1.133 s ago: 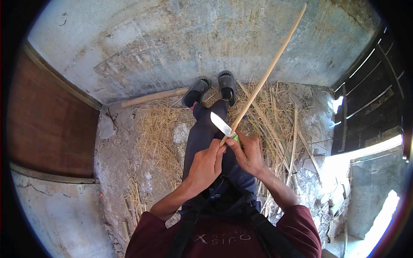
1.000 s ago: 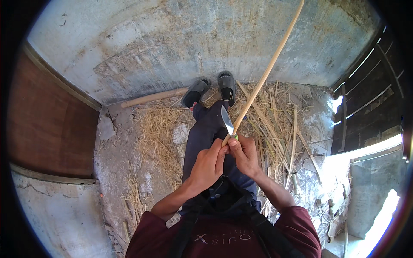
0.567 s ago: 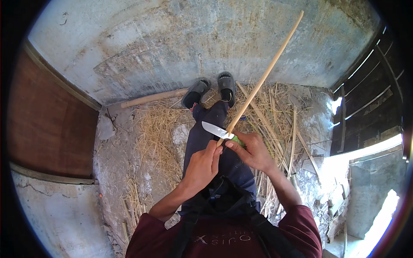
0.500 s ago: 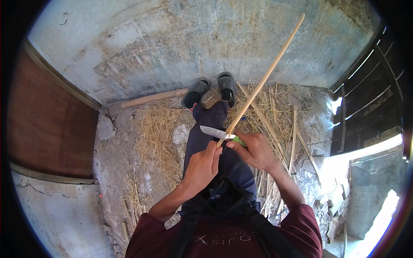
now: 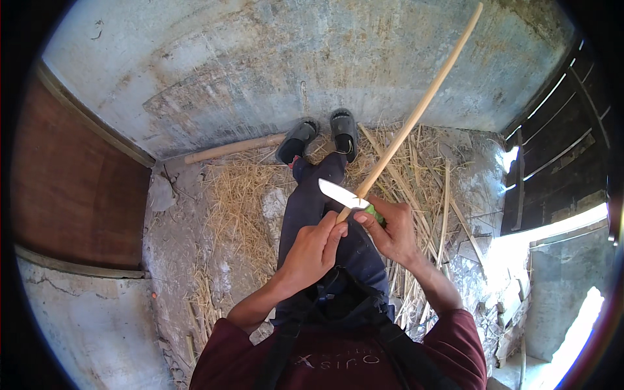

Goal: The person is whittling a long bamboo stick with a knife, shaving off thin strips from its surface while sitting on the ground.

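A long, pale wooden stick [image 5: 422, 107] slants from my lap up toward the far right. My left hand [image 5: 316, 246] pinches its near end between thumb and fingers. In my right hand [image 5: 394, 229] is a knife [image 5: 341, 194], its green handle mostly covered by the fingers. The blade points left and lies across the stick just beyond my left fingertips. My right thumb is close to the stick beside the blade. Both hands are above my dark trousers [image 5: 311, 201].
Straw and thin shavings [image 5: 234, 201] litter the floor around my legs. A thick pole [image 5: 234, 148] lies along the base of the grey wall [image 5: 260, 65]. Split strips [image 5: 445, 208] lie to the right. A brown panel [image 5: 78, 175] stands at left, dark slats [image 5: 552, 156] at right.
Both hands have shifted slightly right and nearer to me. The stick's far end has swung up and to the right, and the blade is tilted more steeply.
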Action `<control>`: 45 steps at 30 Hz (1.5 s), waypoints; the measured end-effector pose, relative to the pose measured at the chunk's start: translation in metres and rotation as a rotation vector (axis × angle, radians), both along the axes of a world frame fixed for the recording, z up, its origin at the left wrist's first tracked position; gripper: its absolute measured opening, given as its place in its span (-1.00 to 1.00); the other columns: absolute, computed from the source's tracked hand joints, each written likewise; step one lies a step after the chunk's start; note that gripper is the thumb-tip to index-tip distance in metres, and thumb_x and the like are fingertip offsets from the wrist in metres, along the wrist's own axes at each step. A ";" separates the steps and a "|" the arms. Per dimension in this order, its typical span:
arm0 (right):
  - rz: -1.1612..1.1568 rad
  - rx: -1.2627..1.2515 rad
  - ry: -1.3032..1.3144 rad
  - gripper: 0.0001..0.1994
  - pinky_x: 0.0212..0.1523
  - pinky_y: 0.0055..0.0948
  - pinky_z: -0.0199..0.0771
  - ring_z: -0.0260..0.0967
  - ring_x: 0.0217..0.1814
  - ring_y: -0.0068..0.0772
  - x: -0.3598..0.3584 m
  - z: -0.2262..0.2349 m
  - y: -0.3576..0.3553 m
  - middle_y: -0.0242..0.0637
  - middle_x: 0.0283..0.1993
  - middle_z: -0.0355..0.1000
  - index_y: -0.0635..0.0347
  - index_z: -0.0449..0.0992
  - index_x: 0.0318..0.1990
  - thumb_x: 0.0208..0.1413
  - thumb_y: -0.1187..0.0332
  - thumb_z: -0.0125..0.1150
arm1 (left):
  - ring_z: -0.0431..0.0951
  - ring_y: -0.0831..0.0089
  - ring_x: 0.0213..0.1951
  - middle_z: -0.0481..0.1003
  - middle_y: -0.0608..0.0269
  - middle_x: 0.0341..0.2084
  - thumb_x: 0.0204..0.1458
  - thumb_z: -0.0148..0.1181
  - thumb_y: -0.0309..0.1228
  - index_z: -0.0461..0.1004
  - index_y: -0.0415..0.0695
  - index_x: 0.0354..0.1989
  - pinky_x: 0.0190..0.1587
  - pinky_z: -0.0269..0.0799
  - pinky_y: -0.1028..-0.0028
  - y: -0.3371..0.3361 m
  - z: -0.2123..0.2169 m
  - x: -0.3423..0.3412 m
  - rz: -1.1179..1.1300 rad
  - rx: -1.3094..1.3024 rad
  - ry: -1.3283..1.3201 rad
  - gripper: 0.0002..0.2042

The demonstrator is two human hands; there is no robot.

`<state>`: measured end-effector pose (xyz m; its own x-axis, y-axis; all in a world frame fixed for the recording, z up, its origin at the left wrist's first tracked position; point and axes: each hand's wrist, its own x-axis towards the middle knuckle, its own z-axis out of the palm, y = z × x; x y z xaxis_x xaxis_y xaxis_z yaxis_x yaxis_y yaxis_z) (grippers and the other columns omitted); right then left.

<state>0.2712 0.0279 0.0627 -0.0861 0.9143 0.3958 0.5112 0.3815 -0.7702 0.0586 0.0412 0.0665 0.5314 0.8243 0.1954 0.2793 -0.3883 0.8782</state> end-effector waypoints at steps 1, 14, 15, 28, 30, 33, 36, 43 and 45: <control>-0.020 -0.003 0.016 -0.71 -0.51 -0.21 0.33 0.38 -0.60 -0.04 -0.001 -0.002 -0.002 -0.09 -0.59 0.41 0.28 0.61 -0.26 0.35 0.18 0.35 | 0.54 0.10 -0.53 0.49 0.03 -0.52 0.46 0.01 -0.42 0.40 -0.27 -0.14 -0.44 0.37 0.26 0.000 0.002 0.002 -0.003 0.003 -0.023 -0.84; -0.366 -0.079 0.503 -0.45 -0.52 -0.42 -0.15 -0.07 -0.56 -0.62 0.129 0.008 0.024 -0.58 -0.57 0.09 -0.02 0.27 -0.49 0.54 -0.15 -0.11 | 0.38 0.39 -0.61 0.34 0.20 -0.65 0.52 -0.06 -0.28 0.46 -0.21 -0.22 -0.47 0.26 0.34 0.014 -0.047 -0.061 0.202 -0.155 0.071 -0.70; -0.319 -0.080 0.413 -0.44 -0.52 -0.42 -0.14 -0.05 -0.57 -0.62 0.115 -0.005 0.020 -0.58 -0.57 0.09 -0.02 0.27 -0.51 0.53 -0.16 -0.09 | 0.36 0.47 -0.61 0.32 0.26 -0.66 0.53 -0.07 -0.27 0.47 -0.21 -0.22 -0.46 0.25 0.37 0.014 -0.046 -0.058 0.188 -0.184 0.032 -0.69; 0.022 0.239 -0.301 -0.51 -0.58 -0.19 0.39 0.50 -0.58 -0.14 -0.016 -0.010 0.003 -0.30 -0.57 0.41 0.14 0.48 -0.40 0.22 -0.13 0.41 | 0.48 0.30 -0.57 0.48 0.10 -0.58 0.50 -0.02 -0.34 0.49 -0.31 -0.16 -0.44 0.34 0.34 -0.005 -0.022 -0.027 0.047 -0.156 -0.012 -0.73; 0.008 0.246 -0.320 -0.51 -0.58 -0.19 0.39 0.49 -0.58 -0.15 -0.015 -0.012 0.005 -0.31 -0.57 0.41 0.14 0.49 -0.39 0.22 -0.13 0.40 | 0.51 0.27 -0.59 0.50 0.09 -0.58 0.48 0.00 -0.37 0.51 -0.30 -0.14 -0.46 0.34 0.31 -0.010 -0.012 -0.019 0.086 -0.067 -0.002 -0.76; -0.001 0.270 -0.346 -0.52 -0.59 -0.21 0.38 0.48 -0.59 -0.18 -0.014 -0.010 0.007 -0.32 -0.57 0.40 0.13 0.49 -0.38 0.22 -0.13 0.41 | 0.51 0.25 -0.60 0.51 0.11 -0.58 0.46 0.03 -0.39 0.55 -0.27 -0.11 -0.50 0.33 0.28 -0.014 -0.008 -0.014 0.141 0.043 0.007 -0.78; -0.007 0.309 -0.364 -0.52 -0.59 -0.23 0.38 0.47 -0.60 -0.21 -0.014 -0.009 0.007 -0.34 -0.57 0.39 0.11 0.49 -0.39 0.20 -0.13 0.42 | 0.58 0.05 -0.54 0.58 0.03 -0.50 0.45 0.05 -0.42 0.54 -0.27 -0.09 -0.48 0.37 0.23 -0.017 -0.005 -0.014 0.160 0.121 0.079 -0.82; -0.058 0.336 -0.388 -0.53 -0.62 -0.25 0.36 0.45 -0.63 -0.24 -0.008 -0.002 0.008 -0.36 -0.59 0.36 0.11 0.48 -0.40 0.19 -0.12 0.44 | 0.69 -0.02 -0.40 0.66 -0.02 -0.32 0.45 0.03 -0.45 0.48 -0.29 -0.01 -0.39 0.52 0.23 -0.019 -0.007 -0.016 0.167 0.189 0.124 -0.84; -0.043 0.337 -0.381 -0.52 -0.62 -0.24 0.36 0.45 -0.63 -0.24 -0.007 -0.004 0.008 -0.36 -0.59 0.36 0.11 0.49 -0.40 0.18 -0.12 0.45 | 0.70 -0.02 -0.39 0.66 -0.02 -0.31 0.45 0.03 -0.46 0.47 -0.29 0.00 -0.38 0.53 0.22 -0.020 -0.008 -0.015 0.165 0.191 0.136 -0.84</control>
<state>0.2638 0.0364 0.0589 -0.2472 0.7468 0.6174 0.7524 0.5494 -0.3634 0.0435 0.0211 0.0583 0.4249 0.8569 0.2920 0.4628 -0.4828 0.7434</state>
